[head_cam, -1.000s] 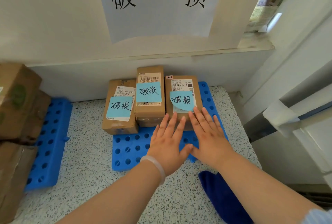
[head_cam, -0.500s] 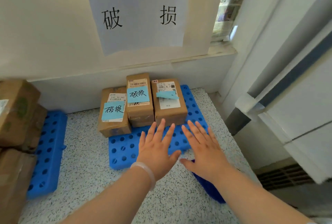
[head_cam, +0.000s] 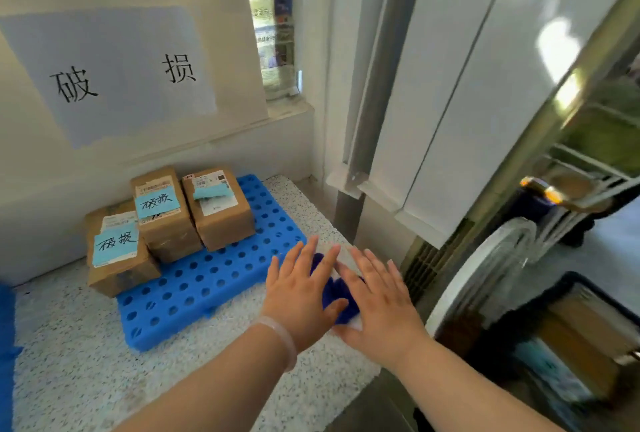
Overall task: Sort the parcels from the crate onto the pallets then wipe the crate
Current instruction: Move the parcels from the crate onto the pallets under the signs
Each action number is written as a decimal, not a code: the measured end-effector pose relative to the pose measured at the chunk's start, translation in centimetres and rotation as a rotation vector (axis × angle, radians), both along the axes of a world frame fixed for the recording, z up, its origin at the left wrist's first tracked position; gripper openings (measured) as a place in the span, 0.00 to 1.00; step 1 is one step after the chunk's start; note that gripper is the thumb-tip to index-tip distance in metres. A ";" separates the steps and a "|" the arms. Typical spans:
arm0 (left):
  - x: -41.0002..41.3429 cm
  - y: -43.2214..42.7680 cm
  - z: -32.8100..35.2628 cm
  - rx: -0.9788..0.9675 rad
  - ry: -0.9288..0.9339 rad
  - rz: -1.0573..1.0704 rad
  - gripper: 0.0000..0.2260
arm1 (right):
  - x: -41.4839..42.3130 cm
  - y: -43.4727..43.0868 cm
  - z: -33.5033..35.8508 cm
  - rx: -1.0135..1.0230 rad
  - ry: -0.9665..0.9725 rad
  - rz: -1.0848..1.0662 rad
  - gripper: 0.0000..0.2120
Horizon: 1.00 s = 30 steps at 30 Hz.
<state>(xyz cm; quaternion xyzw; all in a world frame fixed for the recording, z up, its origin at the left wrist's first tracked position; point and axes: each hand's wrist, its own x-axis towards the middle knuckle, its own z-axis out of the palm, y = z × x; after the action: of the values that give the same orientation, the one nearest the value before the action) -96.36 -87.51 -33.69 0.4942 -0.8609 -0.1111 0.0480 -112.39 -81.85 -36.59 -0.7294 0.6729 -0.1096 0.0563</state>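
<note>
Three brown cardboard parcels with blue sticky notes stand side by side at the back of a blue perforated pallet (head_cam: 221, 279): the left parcel (head_cam: 117, 255), the middle parcel (head_cam: 162, 213), the right parcel (head_cam: 220, 208). A dark blue cloth (head_cam: 334, 293) lies on the speckled counter to the right of the pallet. My left hand (head_cam: 298, 296) and my right hand (head_cam: 379, 307) hover over the cloth with fingers spread and straight, holding nothing. A dark crate (head_cam: 568, 355) sits low at the right, blurred, with brown shapes inside.
A paper sign (head_cam: 114, 75) with two characters hangs on the wall above the parcels. A second blue pallet's edge (head_cam: 5, 355) shows at far left. A white panel (head_cam: 460, 92) and a grey post (head_cam: 367, 141) stand to the right of the counter. A wheeled trolley (head_cam: 561, 196) stands beyond.
The view has swung right. Both hands have drawn back from the right parcel and moved right, off the pallet, over the blue cloth. The parcels have stayed put.
</note>
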 end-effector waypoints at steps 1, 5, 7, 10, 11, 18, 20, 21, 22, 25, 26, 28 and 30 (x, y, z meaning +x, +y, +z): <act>-1.0 0.8 0.4 -0.019 0.009 -0.028 0.36 | -0.7 1.1 0.5 -0.013 -0.003 -0.013 0.43; -5.8 4.7 1.5 -0.064 0.067 -0.132 0.36 | -4.5 6.2 2.1 0.002 0.057 -0.085 0.42; -8.7 7.1 1.9 -0.058 0.068 -0.189 0.36 | -7.1 9.8 3.2 -0.007 0.050 -0.164 0.42; -13.7 11.7 2.1 -0.040 0.085 -0.267 0.37 | -11.4 16.6 4.2 0.022 0.046 -0.287 0.42; -15.3 13.4 2.1 -0.038 0.088 -0.300 0.37 | -12.8 19.1 4.4 0.047 0.044 -0.331 0.42; -25.3 25.0 2.0 -0.026 0.083 -0.486 0.37 | -19.8 34.4 3.5 0.098 -0.002 -0.655 0.44; -27.2 27.8 1.6 -0.024 0.067 -0.525 0.38 | -21.0 37.6 3.5 0.105 -0.016 -0.715 0.44; -27.9 29.0 1.4 -0.017 0.059 -0.542 0.38 | -21.5 38.9 3.6 0.107 -0.028 -0.742 0.44; -28.5 30.0 1.2 -0.004 0.051 -0.554 0.37 | -22.1 40.0 3.6 0.107 -0.043 -0.764 0.44; -29.6 32.1 0.8 0.035 0.029 -0.573 0.37 | -23.1 42.3 3.4 0.104 -0.080 -0.830 0.44; -29.8 32.4 0.6 0.045 0.018 -0.578 0.37 | -23.3 42.7 3.2 0.107 -0.096 -0.847 0.43; -30.5 32.8 0.5 0.058 0.003 -0.587 0.36 | -23.5 43.2 2.9 0.122 -0.133 -0.869 0.43; -31.4 32.7 0.5 0.073 0.004 -0.595 0.36 | -23.6 43.3 2.7 0.153 -0.171 -0.894 0.42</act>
<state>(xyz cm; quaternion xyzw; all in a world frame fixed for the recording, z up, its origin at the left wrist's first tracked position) -127.73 -54.80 -33.19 0.2216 -0.9632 -0.1520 -0.0029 -135.99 -38.56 -33.89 -0.3495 0.9206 -0.1331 0.1124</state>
